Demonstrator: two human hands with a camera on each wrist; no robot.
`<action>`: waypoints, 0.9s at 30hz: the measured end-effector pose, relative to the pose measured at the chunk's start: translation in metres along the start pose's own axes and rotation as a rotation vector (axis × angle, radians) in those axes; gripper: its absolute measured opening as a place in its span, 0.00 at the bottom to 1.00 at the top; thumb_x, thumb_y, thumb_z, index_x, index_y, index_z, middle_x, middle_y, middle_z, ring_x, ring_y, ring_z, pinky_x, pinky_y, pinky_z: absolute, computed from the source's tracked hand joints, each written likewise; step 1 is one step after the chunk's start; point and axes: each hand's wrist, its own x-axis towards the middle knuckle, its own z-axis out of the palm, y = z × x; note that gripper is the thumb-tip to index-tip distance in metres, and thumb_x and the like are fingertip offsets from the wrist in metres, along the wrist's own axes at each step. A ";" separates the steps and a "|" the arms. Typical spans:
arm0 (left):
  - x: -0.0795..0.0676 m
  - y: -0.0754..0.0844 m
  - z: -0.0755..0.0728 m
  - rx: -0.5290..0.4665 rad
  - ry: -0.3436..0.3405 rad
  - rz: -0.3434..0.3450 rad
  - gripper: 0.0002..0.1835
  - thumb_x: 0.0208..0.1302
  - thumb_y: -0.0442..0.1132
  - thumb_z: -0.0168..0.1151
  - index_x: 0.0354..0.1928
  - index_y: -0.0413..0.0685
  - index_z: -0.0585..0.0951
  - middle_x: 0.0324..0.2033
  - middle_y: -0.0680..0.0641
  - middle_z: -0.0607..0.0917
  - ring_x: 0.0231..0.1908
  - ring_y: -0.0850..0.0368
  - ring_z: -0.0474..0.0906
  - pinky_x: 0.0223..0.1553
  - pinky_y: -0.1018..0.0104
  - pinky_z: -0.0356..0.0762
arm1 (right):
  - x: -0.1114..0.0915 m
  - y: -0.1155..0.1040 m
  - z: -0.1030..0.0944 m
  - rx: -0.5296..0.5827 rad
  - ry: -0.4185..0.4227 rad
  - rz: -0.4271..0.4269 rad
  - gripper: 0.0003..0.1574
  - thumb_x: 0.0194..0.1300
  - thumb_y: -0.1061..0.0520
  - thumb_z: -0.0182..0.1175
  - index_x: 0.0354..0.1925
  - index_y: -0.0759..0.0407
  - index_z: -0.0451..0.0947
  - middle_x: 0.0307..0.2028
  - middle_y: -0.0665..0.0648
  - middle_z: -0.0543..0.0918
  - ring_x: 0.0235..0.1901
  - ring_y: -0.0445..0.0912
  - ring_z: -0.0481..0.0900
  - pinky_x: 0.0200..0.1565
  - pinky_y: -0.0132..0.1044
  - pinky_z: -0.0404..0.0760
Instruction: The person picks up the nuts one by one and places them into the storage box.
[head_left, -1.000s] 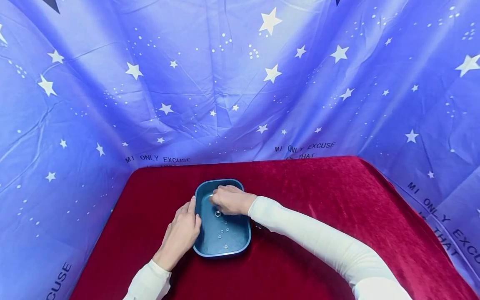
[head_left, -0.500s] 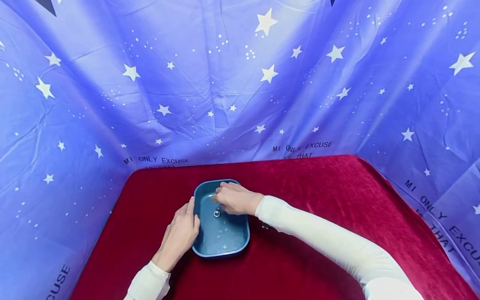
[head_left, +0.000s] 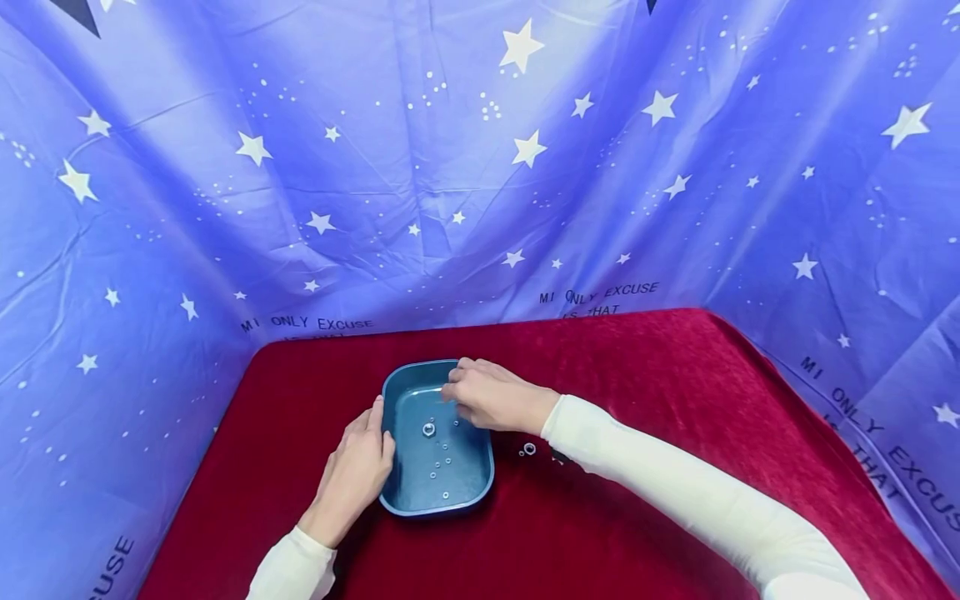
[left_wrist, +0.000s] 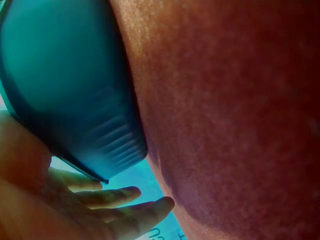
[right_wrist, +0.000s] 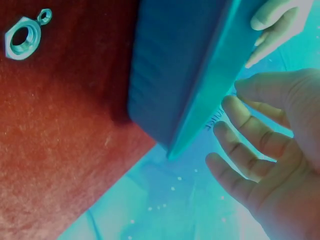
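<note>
A blue rectangular tray (head_left: 465, 504) with rounded corners stands on the red cloth. Inside it lie a larger hex nut (head_left: 428, 429) and several tiny nuts (head_left: 446, 495). My left hand (head_left: 352, 458) rests along the tray's left rim, its fingers extended outside the wall in the left wrist view. Over the far right part of the tray, near the rim, hovers my right hand (head_left: 495, 398). Its fingers are loosely bent, with nothing visible between them in the right wrist view.
To the right of the tray, a second larger nut (head_left: 529, 448) lies on the cloth with a small nut (right_wrist: 44, 16) against it. The red cloth (head_left: 637, 375) covers the table. Blue star-printed curtains (head_left: 420, 167) hang behind and at both sides.
My right hand has moved right, from inside the tray toward its right rim. Another tiny nut now shows in the tray, and the nuts beside it have come into view. My left hand stays.
</note>
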 end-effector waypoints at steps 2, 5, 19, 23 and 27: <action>0.000 -0.001 0.000 -0.001 0.002 -0.004 0.34 0.72 0.42 0.54 0.76 0.39 0.61 0.68 0.35 0.72 0.65 0.38 0.70 0.57 0.39 0.77 | -0.003 0.000 -0.004 0.005 0.017 0.003 0.16 0.63 0.58 0.66 0.50 0.50 0.87 0.40 0.48 0.85 0.41 0.45 0.75 0.43 0.36 0.78; -0.001 -0.001 0.001 -0.004 0.000 -0.006 0.33 0.72 0.42 0.53 0.76 0.40 0.61 0.68 0.35 0.72 0.65 0.38 0.70 0.56 0.38 0.77 | -0.008 -0.001 -0.008 0.006 0.040 0.001 0.15 0.63 0.59 0.65 0.49 0.50 0.87 0.41 0.48 0.85 0.41 0.45 0.75 0.42 0.36 0.78; -0.003 0.001 0.000 -0.002 -0.007 -0.007 0.33 0.73 0.42 0.53 0.76 0.39 0.61 0.67 0.35 0.72 0.65 0.38 0.70 0.56 0.38 0.78 | -0.042 0.005 -0.007 0.005 0.145 0.044 0.13 0.61 0.59 0.68 0.46 0.49 0.87 0.40 0.48 0.86 0.43 0.45 0.77 0.44 0.38 0.79; -0.002 0.003 0.000 -0.001 -0.016 -0.010 0.34 0.73 0.42 0.52 0.77 0.39 0.60 0.68 0.34 0.71 0.66 0.37 0.70 0.57 0.38 0.77 | -0.053 0.008 -0.003 0.018 0.142 0.058 0.13 0.61 0.59 0.68 0.45 0.50 0.87 0.39 0.48 0.85 0.43 0.46 0.77 0.45 0.39 0.80; -0.002 0.003 -0.001 0.001 -0.017 -0.008 0.34 0.73 0.42 0.52 0.77 0.38 0.59 0.68 0.33 0.71 0.66 0.36 0.69 0.56 0.38 0.77 | -0.064 0.011 0.002 0.040 0.127 0.074 0.14 0.60 0.59 0.68 0.45 0.51 0.87 0.39 0.48 0.85 0.44 0.46 0.77 0.45 0.40 0.80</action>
